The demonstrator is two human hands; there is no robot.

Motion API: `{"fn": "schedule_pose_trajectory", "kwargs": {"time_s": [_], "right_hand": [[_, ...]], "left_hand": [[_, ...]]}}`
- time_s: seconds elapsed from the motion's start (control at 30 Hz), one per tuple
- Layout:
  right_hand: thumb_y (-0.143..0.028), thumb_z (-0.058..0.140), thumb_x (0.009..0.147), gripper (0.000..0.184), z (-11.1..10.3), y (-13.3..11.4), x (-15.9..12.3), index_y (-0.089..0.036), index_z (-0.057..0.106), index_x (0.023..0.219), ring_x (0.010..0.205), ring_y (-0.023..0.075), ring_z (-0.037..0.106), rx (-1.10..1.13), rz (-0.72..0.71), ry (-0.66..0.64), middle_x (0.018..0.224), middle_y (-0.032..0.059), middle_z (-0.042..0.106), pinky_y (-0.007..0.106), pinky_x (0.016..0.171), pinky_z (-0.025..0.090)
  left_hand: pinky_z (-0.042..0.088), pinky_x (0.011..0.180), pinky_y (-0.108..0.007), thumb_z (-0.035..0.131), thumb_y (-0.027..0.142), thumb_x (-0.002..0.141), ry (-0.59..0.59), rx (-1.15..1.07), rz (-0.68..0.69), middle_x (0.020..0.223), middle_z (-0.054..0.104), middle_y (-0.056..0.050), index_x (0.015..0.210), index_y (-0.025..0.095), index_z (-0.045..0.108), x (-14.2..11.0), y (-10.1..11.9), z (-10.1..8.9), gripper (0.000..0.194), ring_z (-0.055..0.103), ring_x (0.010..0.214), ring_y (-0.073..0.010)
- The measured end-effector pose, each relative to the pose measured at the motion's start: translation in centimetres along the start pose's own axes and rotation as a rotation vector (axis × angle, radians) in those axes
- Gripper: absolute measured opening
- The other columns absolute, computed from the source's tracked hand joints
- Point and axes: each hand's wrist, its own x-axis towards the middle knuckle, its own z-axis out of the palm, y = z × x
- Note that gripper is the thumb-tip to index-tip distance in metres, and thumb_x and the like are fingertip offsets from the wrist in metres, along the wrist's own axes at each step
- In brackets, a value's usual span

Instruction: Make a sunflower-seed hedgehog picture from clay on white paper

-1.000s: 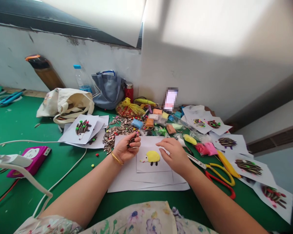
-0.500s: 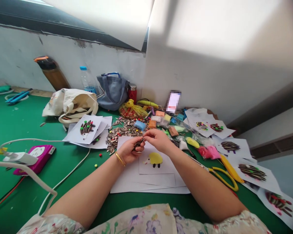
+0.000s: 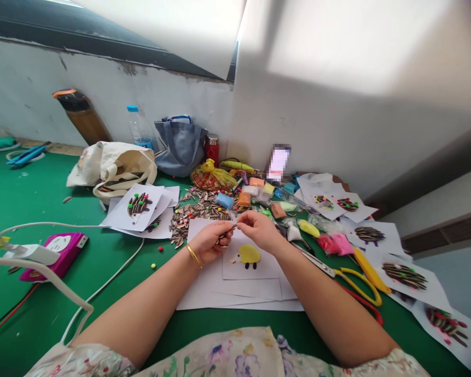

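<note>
Bright patch on white panel (image 3: 329,47); soft shadow below (phone (image 3: 279,161) pixelated).

So on our end the green tabletop (image 3: 31,196) looks smooth with a faint sheen, and the white paper stack (image 3: 206,294) is flat and matt. Our yellow hedgehog (image 3: 250,253) seems to be smooth, matt clay, while the sunflower seeds (image 3: 204,210) have dry, hard-looking striped husks. The scissors (image 3: 329,271) pair shiny metal blades with glossy plastic handles. Bag-wise we've got a cream tote (image 3: 131,161) in matt cloth, a blue bag (image 3: 180,152) that's cloth too, and a crinkly see-through yellow bag (image 3: 214,177) of thin plastic. Our bangle (image 3: 194,255) is polished gold-coloured metal, the magenta box (image 3: 68,251) is smooth plastic, and the bottle (image 3: 136,125) is clear plastic.
</note>
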Motion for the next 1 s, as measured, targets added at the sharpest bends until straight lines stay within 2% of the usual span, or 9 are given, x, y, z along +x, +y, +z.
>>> {"fn": "schedule_pose_trajectory", "kwargs": {"time_s": [0.23, 0.3, 0.37, 0.47, 0.53, 0.63, 0.7, 0.8, 1.0], "right_hand": [[-0.029, 0.057, 0.073, 0.011, -1.2, 1.2, 0.1, -0.019, 0.056, 0.076, 0.061, 0.0123, 0.052, 0.164, 0.047, 0.123, 0.067, -0.0027, 0.058, 0.023, 0.055, 0.042], [-0.028, 0.056, 0.075, 0.013, -2.4, 1.7, 0.0, -0.018, 0.061, 0.083, 0.065, 0.0146, 0.055, 0.016, 0.024, 0.165, 0.073, -0.0003, 0.061, 0.026, 0.059, 0.044], [-0.021, 0.056, 0.076, 0.017, -3.4, 2.0, -0.3, -0.019, 0.067, 0.090, 0.079, 0.0193, 0.060, -0.244, -0.047, 0.171, 0.085, 0.0045, 0.067, 0.032, 0.071, 0.048], [-0.014, 0.055, 0.079, 0.025, -4.0, 2.0, -1.0, -0.019, 0.072, 0.097, 0.101, 0.0249, 0.058, -0.518, -0.150, 0.173, 0.105, 0.0094, 0.068, 0.041, 0.090, 0.044], [-0.017, 0.056, 0.084, 0.025, -3.6, 1.4, -1.5, -0.020, 0.072, 0.102, 0.102, 0.0237, 0.059, -0.498, -0.174, 0.134, 0.107, 0.0092, 0.068, 0.040, 0.092, 0.045], [-0.026, 0.060, 0.087, 0.024, -2.3, 0.2, -2.2, -0.022, 0.070, 0.109, 0.090, 0.0191, 0.063, -0.333, -0.144, 0.023, 0.100, 0.0053, 0.070, 0.033, 0.080, 0.049], [-0.025, 0.062, 0.086, 0.017, -1.6, -0.6, -2.5, -0.024, 0.072, 0.100, 0.085, 0.0178, 0.063, -0.299, -0.147, 0.007, 0.093, 0.0030, 0.071, 0.030, 0.074, 0.047], [-0.024, 0.063, 0.086, 0.010, -1.3, -1.3, -2.7, -0.024, 0.073, 0.088, 0.081, 0.0169, 0.062, -0.291, -0.151, 0.010, 0.087, 0.0013, 0.071, 0.029, 0.072, 0.046], [-0.025, 0.064, 0.085, 0.009, -2.0, -1.0, -3.8, -0.024, 0.073, 0.087, 0.084, 0.0187, 0.062, -0.313, -0.102, 0.050, 0.087, 0.0019, 0.071, 0.031, 0.076, 0.046]], "left_hand": [[0.013, 0.032, -0.010, 0.066, 0.020, 0.078, 0.035, 0.019, 0.007, 0.062, 0.044, 0.006, 0.069, 0.014, 0.049, 0.1, 0.4, -0.3, 0.020, 0.032, 0.039, 0.0001], [0.014, 0.032, -0.010, 0.064, 0.020, 0.079, 0.034, 0.016, 0.002, 0.061, 0.043, 0.006, 0.069, 0.014, 0.048, 0.1, 0.6, -0.4, 0.020, 0.031, 0.039, 0.0002], [0.014, 0.033, -0.010, 0.063, 0.021, 0.080, 0.024, 0.019, -0.011, 0.062, 0.043, 0.006, 0.071, 0.014, 0.049, 0.1, 0.6, -0.4, 0.018, 0.031, 0.039, 0.0003], [0.015, 0.033, -0.010, 0.063, 0.021, 0.080, 0.009, 0.035, -0.034, 0.061, 0.045, 0.006, 0.074, 0.014, 0.052, 0.1, 0.4, -0.3, 0.015, 0.032, 0.039, -0.0001], [0.015, 0.033, -0.010, 0.064, 0.021, 0.079, 0.001, 0.053, -0.052, 0.061, 0.045, 0.005, 0.074, 0.014, 0.052, 0.0, 0.2, -0.2, 0.015, 0.033, 0.038, -0.0004], [0.014, 0.033, -0.011, 0.067, 0.021, 0.078, -0.009, 0.086, -0.075, 0.061, 0.047, 0.005, 0.076, 0.014, 0.055, -0.1, 0.0, 0.0, 0.014, 0.034, 0.038, -0.0007], [0.014, 0.033, -0.011, 0.068, 0.021, 0.077, -0.014, 0.103, -0.085, 0.061, 0.049, 0.004, 0.077, 0.014, 0.056, -0.2, -0.1, 0.1, 0.014, 0.034, 0.038, -0.0008], [0.014, 0.033, -0.011, 0.069, 0.021, 0.076, -0.026, 0.116, -0.091, 0.061, 0.049, 0.004, 0.077, 0.014, 0.057, -0.4, 0.0, 0.2, 0.014, 0.035, 0.038, -0.0007], [0.014, 0.031, -0.010, 0.067, 0.016, 0.079, 0.020, -0.006, -0.086, 0.062, 0.048, 0.005, 0.091, 0.012, 0.063, -0.2, 0.2, 0.0, 0.013, 0.036, 0.037, -0.0005]]}}
